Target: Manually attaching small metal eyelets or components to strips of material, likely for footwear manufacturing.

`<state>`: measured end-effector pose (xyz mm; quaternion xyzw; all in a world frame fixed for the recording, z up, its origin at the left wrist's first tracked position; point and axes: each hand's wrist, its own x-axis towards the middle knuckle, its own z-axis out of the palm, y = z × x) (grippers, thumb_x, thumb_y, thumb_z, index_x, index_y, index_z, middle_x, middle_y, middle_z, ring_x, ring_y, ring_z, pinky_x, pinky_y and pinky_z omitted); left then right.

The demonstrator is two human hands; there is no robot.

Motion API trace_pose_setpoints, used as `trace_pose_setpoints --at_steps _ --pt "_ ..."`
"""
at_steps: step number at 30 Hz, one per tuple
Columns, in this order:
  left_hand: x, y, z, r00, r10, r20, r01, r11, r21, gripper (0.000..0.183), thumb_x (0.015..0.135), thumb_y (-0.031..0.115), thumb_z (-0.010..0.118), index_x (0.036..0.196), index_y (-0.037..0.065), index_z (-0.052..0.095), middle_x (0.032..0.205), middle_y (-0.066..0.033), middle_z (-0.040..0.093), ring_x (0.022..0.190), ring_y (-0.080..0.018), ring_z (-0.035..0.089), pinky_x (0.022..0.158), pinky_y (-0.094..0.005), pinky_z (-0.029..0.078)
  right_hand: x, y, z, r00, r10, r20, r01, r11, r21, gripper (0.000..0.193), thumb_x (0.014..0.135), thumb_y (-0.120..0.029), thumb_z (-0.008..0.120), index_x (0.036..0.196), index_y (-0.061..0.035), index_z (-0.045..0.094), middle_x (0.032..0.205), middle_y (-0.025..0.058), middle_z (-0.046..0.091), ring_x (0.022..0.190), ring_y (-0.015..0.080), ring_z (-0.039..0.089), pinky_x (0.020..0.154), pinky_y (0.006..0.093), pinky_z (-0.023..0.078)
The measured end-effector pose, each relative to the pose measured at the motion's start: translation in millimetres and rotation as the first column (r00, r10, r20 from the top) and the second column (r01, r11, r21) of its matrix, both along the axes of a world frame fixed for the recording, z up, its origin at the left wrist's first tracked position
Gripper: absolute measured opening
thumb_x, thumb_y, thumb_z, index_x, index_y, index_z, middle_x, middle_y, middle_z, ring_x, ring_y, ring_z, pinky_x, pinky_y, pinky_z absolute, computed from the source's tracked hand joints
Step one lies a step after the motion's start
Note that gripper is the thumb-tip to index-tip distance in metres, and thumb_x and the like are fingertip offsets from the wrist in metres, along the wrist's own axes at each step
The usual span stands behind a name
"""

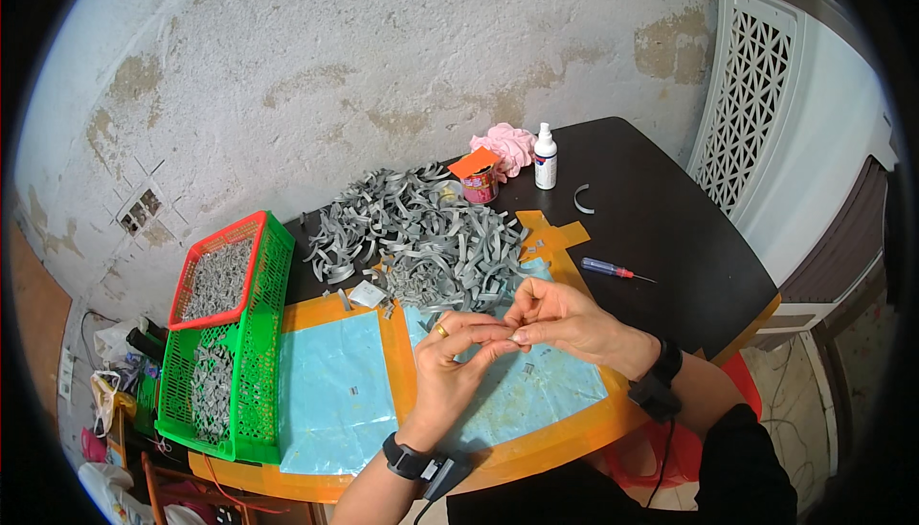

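Observation:
Over the blue plastic sheet (335,401), my left hand (450,357) and my right hand (570,324) meet, both closed with fingertips pinched together. What lies between the fingertips is too small and covered to make out. Just beyond them rises a heap of curved grey strips (412,238). A few small grey pieces (527,369) lie on the sheet close to my hands. Beside the heap's near edge sits a small white square packet (367,294).
At the left stand a green basket (258,353) and a red basket (260,267), both holding small grey pieces. A screwdriver (613,268), white spray bottle (545,161), tin (479,185), pink cloth (507,145) and lone strip (582,201) lie toward the right. Orange tape (397,372) borders the sheet.

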<state>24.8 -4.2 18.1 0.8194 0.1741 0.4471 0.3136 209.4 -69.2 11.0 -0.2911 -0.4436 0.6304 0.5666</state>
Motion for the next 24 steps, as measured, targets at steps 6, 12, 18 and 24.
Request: trace_pose_setpoints --at_steps 6,12,18,24 --pt "-1.2 -4.3 0.5 0.997 -0.071 0.042 0.079 0.964 -0.254 0.018 0.069 0.0 0.079 0.085 0.004 0.072 0.091 -0.006 0.064 0.085 -0.0152 0.06 0.077 -0.0282 0.049 -3.5 -0.7 -3.7 0.996 0.034 -0.088 -0.03 0.999 0.042 0.021 0.086 -0.001 0.063 0.092 -0.0062 0.043 0.099 0.009 0.059 0.087 0.0123 0.057 0.075 0.0276 0.046" --pt "-1.4 -2.1 -7.1 0.975 -0.187 0.118 0.221 0.871 -0.438 0.022 0.072 -0.003 0.077 0.092 0.0 0.068 0.096 -0.0051 0.059 0.086 -0.0125 0.058 0.08 -0.0264 0.05 -4.4 1.5 -8.8 0.99 0.052 -0.129 -0.046 0.998 0.052 0.022 0.086 -0.003 0.064 0.097 -0.006 0.045 0.099 0.0081 0.06 0.087 0.0124 0.057 0.074 0.0281 0.046" --pt "-0.6 -1.9 -4.5 0.977 -0.178 0.118 0.212 0.873 -0.44 0.022 0.073 -0.004 0.075 0.094 0.0 0.067 0.096 -0.005 0.06 0.086 -0.0128 0.059 0.08 -0.0269 0.05 -0.4 1.6 -8.5 0.994 0.02 -0.111 -0.019 1.0 0.009 0.025 0.086 -0.004 0.066 0.101 -0.0067 0.047 0.099 0.0069 0.061 0.088 0.0132 0.058 0.075 0.028 0.047" --pt "-1.8 0.7 -5.0 0.986 -0.158 0.051 0.166 0.921 -0.354 0.021 0.074 -0.003 0.075 0.093 0.0 0.067 0.095 -0.0065 0.061 0.086 -0.0135 0.06 0.08 -0.0265 0.05 2.4 1.5 -7.4 0.997 0.027 -0.078 -0.03 0.999 -0.032 0.027 0.086 -0.003 0.066 0.105 -0.0062 0.047 0.103 0.0094 0.061 0.09 0.0134 0.059 0.076 0.0278 0.048"
